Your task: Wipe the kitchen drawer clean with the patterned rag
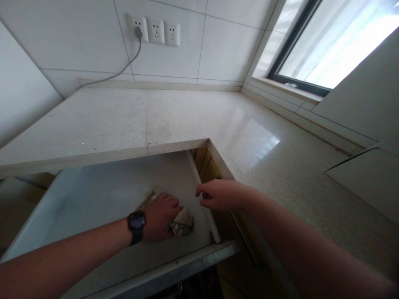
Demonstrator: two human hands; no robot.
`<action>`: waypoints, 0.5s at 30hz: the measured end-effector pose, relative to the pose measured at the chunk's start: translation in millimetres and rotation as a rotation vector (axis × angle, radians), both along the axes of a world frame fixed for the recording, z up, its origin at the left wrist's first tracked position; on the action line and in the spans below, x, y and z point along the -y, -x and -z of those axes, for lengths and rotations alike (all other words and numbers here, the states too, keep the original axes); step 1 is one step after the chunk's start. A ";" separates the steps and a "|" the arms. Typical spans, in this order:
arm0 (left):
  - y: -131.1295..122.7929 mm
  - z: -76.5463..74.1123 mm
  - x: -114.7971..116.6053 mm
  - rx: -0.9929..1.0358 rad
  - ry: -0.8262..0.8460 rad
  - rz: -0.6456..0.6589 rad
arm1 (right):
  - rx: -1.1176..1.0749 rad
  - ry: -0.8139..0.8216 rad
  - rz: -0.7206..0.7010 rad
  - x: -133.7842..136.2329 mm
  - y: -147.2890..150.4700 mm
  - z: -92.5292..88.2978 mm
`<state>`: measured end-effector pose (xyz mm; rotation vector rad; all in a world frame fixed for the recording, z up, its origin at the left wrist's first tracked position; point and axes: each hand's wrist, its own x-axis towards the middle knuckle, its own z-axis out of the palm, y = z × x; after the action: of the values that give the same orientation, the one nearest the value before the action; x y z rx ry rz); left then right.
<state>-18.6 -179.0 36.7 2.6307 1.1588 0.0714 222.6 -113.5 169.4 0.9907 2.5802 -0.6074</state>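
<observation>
My left hand (161, 214), with a black watch (136, 226) on its wrist, presses a crumpled, beige patterned cloth (183, 222) against the floor of a pulled-out drawer (102, 195). Its fingers are closed over the cloth, which shows on both sides of the hand. Over the drawer's right side wall hovers my right hand (218, 194). Its fingers are loosely bent with a gap between them, and nothing shows in them.
A pale speckled countertop (187, 112) wraps behind and to the right of the drawer, its inner corner close to my right hand. Yellowish cabinet fronts (212, 168) stand below it. A grey cord (124, 68) runs from a wall socket (139, 27). A window (339, 45) is at upper right.
</observation>
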 end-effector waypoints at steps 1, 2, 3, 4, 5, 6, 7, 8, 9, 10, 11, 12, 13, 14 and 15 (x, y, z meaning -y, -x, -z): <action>4.8 -0.1 12.0 -0.003 0.014 0.008 | 0.002 -0.004 0.000 0.2 0.3 -0.4; 11.1 0.5 21.6 -0.010 0.024 0.009 | 0.004 -0.009 -0.003 0.4 0.6 -0.8; 19.2 1.5 28.7 -0.019 0.032 -0.001 | 0.006 -0.012 -0.004 0.6 0.9 -1.2; 29.1 2.9 33.5 -0.033 0.037 -0.018 | 0.009 -0.011 -0.002 0.8 1.3 -1.5; 40.8 4.5 36.3 -0.049 0.038 -0.046 | 0.014 -0.009 0.002 1.0 1.5 -1.8; 54.3 6.0 37.7 -0.069 0.036 -0.085 | 0.019 -0.006 0.008 1.2 1.8 -2.0; 69.7 7.3 37.9 -0.091 0.028 -0.131 | 0.025 -0.003 0.015 1.3 1.9 -2.2; 86.7 8.3 37.7 -0.119 0.019 -0.181 | 0.028 -0.001 0.023 1.4 1.9 -2.2; 105.3 8.9 37.5 -0.149 0.016 -0.223 | 0.029 0.001 0.027 1.5 1.8 -2.0; 125.1 9.3 37.6 -0.179 0.017 -0.276 | 0.026 0.002 0.028 1.4 1.6 -1.5; 145.6 9.4 38.5 -0.199 0.007 -0.344 | 0.021 0.003 0.024 1.2 1.4 -0.9; 166.3 9.3 40.3 -0.218 -0.001 -0.394 | 0.013 0.004 0.020 0.9 1.2 -0.1; 186.2 9.1 43.1 -0.233 -0.002 -0.433 | 0.005 0.004 0.014 0.6 1.0 0.6; 204.6 8.8 47.1 -0.245 0.002 -0.456 | -0.001 0.003 0.009 0.4 1.1 1.2; 220.6 8.2 51.9 -0.263 0.018 -0.460 | -0.003 0.002 0.007 0.2 1.3 1.5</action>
<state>-239.2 -230.9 28.5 2.3542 1.8232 -0.2025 221.3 -113.7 167.9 0.9990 2.5801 -0.6134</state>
